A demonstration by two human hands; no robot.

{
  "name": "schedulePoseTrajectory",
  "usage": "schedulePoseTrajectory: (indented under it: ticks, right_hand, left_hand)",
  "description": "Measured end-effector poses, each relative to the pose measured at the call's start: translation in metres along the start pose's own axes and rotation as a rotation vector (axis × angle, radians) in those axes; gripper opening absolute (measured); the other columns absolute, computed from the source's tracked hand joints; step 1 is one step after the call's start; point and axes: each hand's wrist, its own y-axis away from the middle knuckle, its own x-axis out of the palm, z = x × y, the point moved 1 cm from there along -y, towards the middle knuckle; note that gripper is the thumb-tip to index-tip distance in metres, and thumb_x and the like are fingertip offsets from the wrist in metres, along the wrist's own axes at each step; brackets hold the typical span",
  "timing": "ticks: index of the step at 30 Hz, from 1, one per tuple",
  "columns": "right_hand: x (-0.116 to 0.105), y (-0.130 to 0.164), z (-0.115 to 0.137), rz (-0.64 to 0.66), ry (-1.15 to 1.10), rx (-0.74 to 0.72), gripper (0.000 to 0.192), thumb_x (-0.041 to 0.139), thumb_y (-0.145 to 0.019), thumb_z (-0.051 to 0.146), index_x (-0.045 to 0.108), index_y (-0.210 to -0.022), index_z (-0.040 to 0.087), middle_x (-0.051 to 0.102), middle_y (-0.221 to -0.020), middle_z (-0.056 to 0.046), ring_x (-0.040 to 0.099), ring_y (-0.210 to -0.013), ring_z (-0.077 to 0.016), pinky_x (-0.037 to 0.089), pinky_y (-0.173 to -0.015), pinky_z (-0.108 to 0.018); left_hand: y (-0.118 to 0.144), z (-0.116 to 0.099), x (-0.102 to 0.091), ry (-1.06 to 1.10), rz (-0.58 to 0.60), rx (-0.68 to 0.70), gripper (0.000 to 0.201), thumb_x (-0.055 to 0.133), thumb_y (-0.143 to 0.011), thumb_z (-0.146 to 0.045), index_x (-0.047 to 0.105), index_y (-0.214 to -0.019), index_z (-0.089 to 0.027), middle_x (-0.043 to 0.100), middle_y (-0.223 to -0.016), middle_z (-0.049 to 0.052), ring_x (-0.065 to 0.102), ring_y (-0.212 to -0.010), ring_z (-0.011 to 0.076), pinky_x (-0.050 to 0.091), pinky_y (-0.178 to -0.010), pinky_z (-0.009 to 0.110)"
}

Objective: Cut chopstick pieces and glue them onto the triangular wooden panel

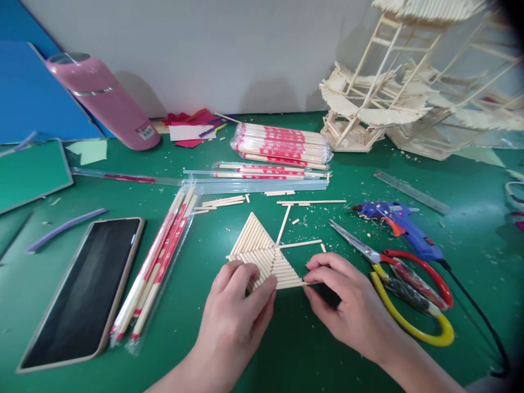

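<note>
A partly filled panel of short wooden sticks (pixel 252 237) lies on the green table, its rows forming triangles that meet near the middle. Two bare sticks, one of them a spoke (pixel 301 244), reach out from that centre. My left hand (pixel 237 305) presses and grips the panel's near edge with thumb and fingers, hiding part of it. At the panel's lower right corner my right hand (pixel 347 300) pinches the end of a thin wooden stick (pixel 290 285) that lies along the near edge. A short stick piece (pixel 323 248) is just beyond my right fingers.
Right of my hands lie scissors (pixel 368 251), a blue hot glue gun (pixel 403 224) with its cord, and a ruler (pixel 411 192). Wrapped chopsticks (pixel 159 262) and a phone (pixel 82 295) are left. Behind stand a chopstick bundle (pixel 282 143), pink bottle (pixel 106 103) and stick model (pixel 376 103).
</note>
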Motion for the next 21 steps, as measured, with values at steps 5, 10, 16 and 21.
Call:
schedulePoseTrajectory:
  ticks: [5,10,16,21]
  right_hand:
    - [0.0001,-0.0002,0.0,0.019,-0.004,0.007,0.015,0.051,-0.075,0.01,0.057,-0.085,0.019,0.054,-0.097,-0.006,0.055,-0.09,-0.0167,0.049,-0.078,-0.032]
    - [-0.0007,-0.0008,-0.0003,0.019,0.003,0.004,0.016,0.051,-0.075,0.01,0.057,-0.086,0.02,0.054,-0.097,-0.006,0.055,-0.09,-0.0173,0.049,-0.078,-0.033]
    - [0.0001,-0.0016,0.0009,0.002,0.017,-0.004,0.016,0.052,-0.074,0.01,0.058,-0.085,0.02,0.056,-0.095,-0.006,0.056,-0.089,-0.0172,0.05,-0.076,-0.032]
    - [-0.001,-0.0016,0.0017,0.02,0.004,0.014,0.015,0.051,-0.075,0.01,0.057,-0.084,0.02,0.055,-0.095,-0.005,0.056,-0.089,-0.0163,0.049,-0.076,-0.031]
  left_hand:
    - [0.0001,-0.0004,-0.0008,0.003,0.017,0.001,0.019,0.051,-0.079,-0.01,0.061,-0.089,-0.022,0.049,-0.079,0.005,0.043,-0.076,0.0194,0.042,-0.063,0.033]
    - [0.0009,0.0001,-0.0004,-0.002,0.011,0.005,0.019,0.051,-0.079,-0.009,0.061,-0.09,-0.021,0.049,-0.08,0.005,0.043,-0.077,0.0194,0.043,-0.063,0.033]
    - [0.0008,0.0006,0.0001,-0.025,0.0,-0.003,0.018,0.05,-0.079,-0.01,0.061,-0.088,-0.022,0.049,-0.08,0.005,0.044,-0.076,0.019,0.043,-0.063,0.032]
    - [0.0008,0.0003,-0.0004,-0.013,-0.001,0.009,0.018,0.051,-0.079,-0.009,0.061,-0.088,-0.021,0.049,-0.08,0.005,0.043,-0.076,0.0189,0.043,-0.064,0.033]
